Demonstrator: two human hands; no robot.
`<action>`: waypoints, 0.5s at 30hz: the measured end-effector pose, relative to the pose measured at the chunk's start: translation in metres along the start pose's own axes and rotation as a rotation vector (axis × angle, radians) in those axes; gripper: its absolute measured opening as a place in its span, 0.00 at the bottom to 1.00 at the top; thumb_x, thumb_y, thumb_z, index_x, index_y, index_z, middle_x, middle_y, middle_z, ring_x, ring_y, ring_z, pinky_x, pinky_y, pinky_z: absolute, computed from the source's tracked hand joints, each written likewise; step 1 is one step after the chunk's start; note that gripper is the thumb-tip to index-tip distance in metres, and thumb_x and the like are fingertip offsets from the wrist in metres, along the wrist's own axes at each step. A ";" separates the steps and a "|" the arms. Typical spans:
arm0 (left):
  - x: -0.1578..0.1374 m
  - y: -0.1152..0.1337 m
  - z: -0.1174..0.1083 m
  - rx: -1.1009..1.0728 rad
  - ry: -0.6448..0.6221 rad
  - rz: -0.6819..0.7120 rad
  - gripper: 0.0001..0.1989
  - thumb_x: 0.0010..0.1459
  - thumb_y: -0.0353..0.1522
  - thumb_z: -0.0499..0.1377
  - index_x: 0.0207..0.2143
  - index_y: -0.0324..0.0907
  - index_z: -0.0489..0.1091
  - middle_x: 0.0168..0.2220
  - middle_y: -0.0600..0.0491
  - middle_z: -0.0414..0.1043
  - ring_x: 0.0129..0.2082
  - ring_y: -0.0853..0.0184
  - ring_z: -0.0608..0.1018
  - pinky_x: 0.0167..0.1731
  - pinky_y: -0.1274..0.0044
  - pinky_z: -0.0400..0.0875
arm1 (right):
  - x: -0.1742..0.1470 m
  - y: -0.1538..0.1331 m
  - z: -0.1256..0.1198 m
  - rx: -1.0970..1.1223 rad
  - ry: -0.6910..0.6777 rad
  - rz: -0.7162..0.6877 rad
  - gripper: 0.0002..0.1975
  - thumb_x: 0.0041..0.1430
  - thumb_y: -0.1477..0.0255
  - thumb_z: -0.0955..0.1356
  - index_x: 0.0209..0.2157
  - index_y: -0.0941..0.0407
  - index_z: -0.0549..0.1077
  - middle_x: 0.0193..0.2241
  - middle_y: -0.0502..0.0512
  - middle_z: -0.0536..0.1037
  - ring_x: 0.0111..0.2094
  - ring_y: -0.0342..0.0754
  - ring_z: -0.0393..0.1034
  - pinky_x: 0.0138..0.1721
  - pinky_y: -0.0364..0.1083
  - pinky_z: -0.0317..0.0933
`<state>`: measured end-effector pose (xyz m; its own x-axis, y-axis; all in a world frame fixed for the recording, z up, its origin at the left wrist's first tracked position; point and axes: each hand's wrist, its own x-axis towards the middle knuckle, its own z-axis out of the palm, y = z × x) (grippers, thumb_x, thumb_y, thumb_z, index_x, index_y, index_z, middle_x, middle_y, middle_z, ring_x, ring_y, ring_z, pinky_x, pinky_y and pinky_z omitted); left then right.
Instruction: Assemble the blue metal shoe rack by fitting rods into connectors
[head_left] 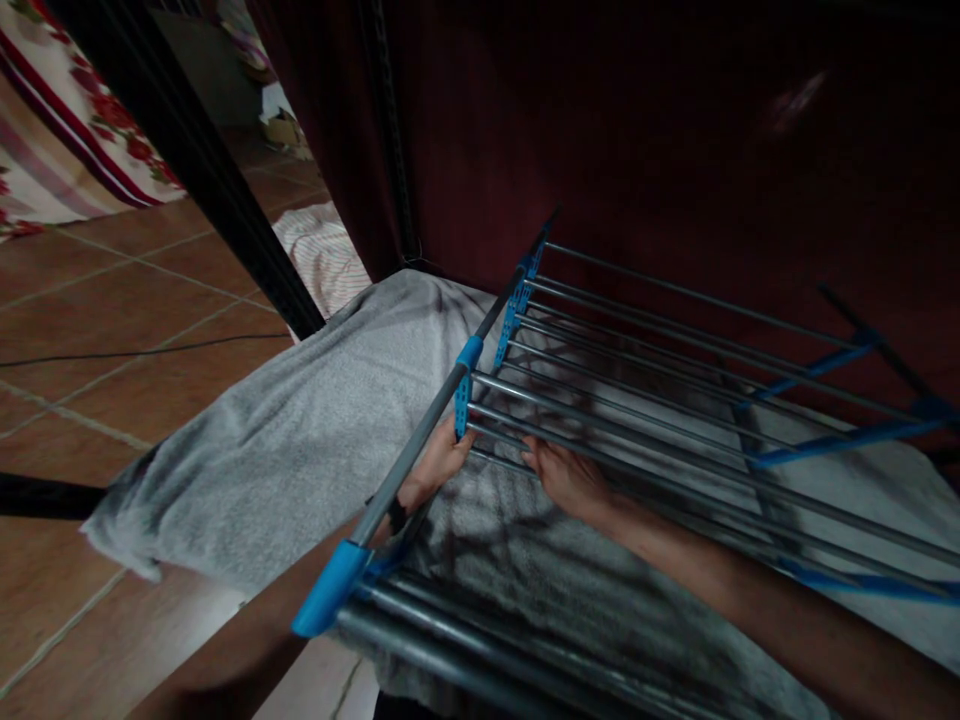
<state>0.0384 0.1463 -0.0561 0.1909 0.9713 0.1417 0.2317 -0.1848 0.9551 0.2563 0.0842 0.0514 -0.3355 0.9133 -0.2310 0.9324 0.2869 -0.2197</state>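
Observation:
A rack of grey metal tubes (600,412) joined by blue plastic brackets lies tilted over a grey cloth (292,455), most likely a shoe rack. My left hand (439,460) is closed around the lower end of a blue bracket (462,402), close to where a thin tube meets it. Just to the right, my right hand (564,478) pinches that lower tube (499,459) with its fingertips. A side pole (420,437) crosses in front of my left wrist and ends in a blue cap (330,588). My right fingers are partly hidden.
Dark slotted metal posts (225,190) frame the left side, and a dark red panel (637,140) stands behind. Brown floor tiles (97,310) carry a black cable (150,352). A striped cloth (319,255) and flowered fabric (90,130) are farther back.

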 end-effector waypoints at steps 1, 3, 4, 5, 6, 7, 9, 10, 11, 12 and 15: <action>0.000 0.001 -0.001 -0.017 -0.010 -0.001 0.10 0.59 0.37 0.55 0.36 0.40 0.70 0.42 0.47 0.76 0.46 0.58 0.74 0.50 0.69 0.68 | 0.000 0.000 0.000 0.002 -0.004 -0.002 0.19 0.72 0.67 0.54 0.57 0.56 0.67 0.48 0.60 0.79 0.51 0.54 0.74 0.49 0.48 0.66; -0.001 0.003 -0.004 -0.050 -0.032 -0.006 0.11 0.56 0.37 0.58 0.38 0.40 0.71 0.41 0.47 0.76 0.46 0.57 0.75 0.51 0.68 0.68 | 0.000 0.001 -0.001 0.019 -0.022 -0.002 0.20 0.72 0.67 0.53 0.57 0.56 0.67 0.49 0.60 0.78 0.51 0.53 0.73 0.49 0.48 0.66; -0.002 0.003 -0.006 -0.061 -0.041 -0.008 0.11 0.54 0.36 0.58 0.39 0.40 0.72 0.40 0.48 0.77 0.46 0.57 0.75 0.51 0.68 0.69 | 0.000 0.001 -0.002 0.031 -0.031 -0.002 0.21 0.72 0.67 0.53 0.58 0.56 0.66 0.50 0.60 0.78 0.51 0.53 0.73 0.49 0.48 0.66; -0.003 0.003 -0.009 -0.079 -0.048 -0.014 0.13 0.53 0.35 0.58 0.40 0.40 0.72 0.40 0.49 0.77 0.46 0.57 0.75 0.52 0.67 0.69 | 0.000 0.001 -0.003 0.044 -0.037 -0.002 0.21 0.72 0.66 0.53 0.58 0.55 0.66 0.50 0.59 0.78 0.51 0.53 0.73 0.49 0.48 0.66; -0.003 0.002 -0.011 -0.112 -0.059 -0.024 0.14 0.51 0.34 0.57 0.41 0.41 0.73 0.41 0.49 0.78 0.46 0.56 0.76 0.52 0.66 0.69 | 0.000 0.002 -0.004 0.057 -0.038 -0.007 0.21 0.72 0.66 0.53 0.59 0.55 0.66 0.50 0.59 0.78 0.51 0.52 0.73 0.50 0.48 0.65; -0.002 0.001 -0.014 -0.162 -0.070 -0.037 0.16 0.50 0.34 0.56 0.42 0.41 0.73 0.41 0.49 0.78 0.47 0.56 0.76 0.53 0.65 0.69 | 0.000 0.002 -0.004 0.066 -0.034 -0.012 0.21 0.72 0.66 0.53 0.59 0.55 0.65 0.51 0.59 0.78 0.51 0.52 0.73 0.50 0.48 0.65; -0.001 -0.001 -0.019 -0.270 -0.091 -0.056 0.19 0.47 0.33 0.54 0.42 0.41 0.75 0.41 0.50 0.79 0.48 0.55 0.77 0.54 0.64 0.68 | 0.000 0.003 -0.005 0.075 -0.023 -0.023 0.21 0.72 0.67 0.54 0.59 0.55 0.66 0.52 0.59 0.77 0.52 0.52 0.73 0.51 0.47 0.64; 0.000 -0.002 -0.020 -0.311 -0.094 -0.061 0.19 0.47 0.33 0.54 0.41 0.41 0.76 0.41 0.50 0.79 0.48 0.55 0.76 0.55 0.64 0.68 | 0.000 0.003 -0.006 0.076 -0.022 -0.028 0.21 0.72 0.67 0.54 0.58 0.54 0.66 0.52 0.59 0.77 0.52 0.51 0.72 0.52 0.47 0.64; 0.001 -0.003 -0.021 -0.328 -0.088 -0.069 0.18 0.47 0.33 0.54 0.39 0.41 0.76 0.41 0.49 0.79 0.49 0.54 0.76 0.56 0.63 0.67 | 0.000 0.004 -0.006 0.077 -0.021 -0.029 0.21 0.72 0.67 0.54 0.58 0.54 0.67 0.53 0.59 0.77 0.52 0.51 0.72 0.52 0.46 0.64; 0.002 -0.003 -0.022 -0.317 -0.070 -0.079 0.16 0.48 0.34 0.53 0.37 0.41 0.77 0.41 0.49 0.80 0.50 0.54 0.76 0.57 0.63 0.66 | 0.000 0.004 -0.006 0.078 -0.022 -0.030 0.21 0.72 0.67 0.54 0.58 0.54 0.67 0.53 0.59 0.76 0.53 0.51 0.72 0.53 0.46 0.63; 0.002 -0.002 -0.020 -0.259 0.000 -0.137 0.16 0.52 0.37 0.51 0.33 0.40 0.76 0.40 0.48 0.80 0.50 0.53 0.75 0.58 0.62 0.66 | 0.002 0.006 -0.006 0.076 -0.020 -0.014 0.21 0.72 0.66 0.54 0.59 0.53 0.66 0.55 0.58 0.75 0.53 0.50 0.72 0.54 0.46 0.62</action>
<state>0.0197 0.1520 -0.0527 0.1750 0.9845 0.0070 0.0044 -0.0079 1.0000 0.2617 0.0889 0.0552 -0.3517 0.9031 -0.2466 0.9150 0.2759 -0.2945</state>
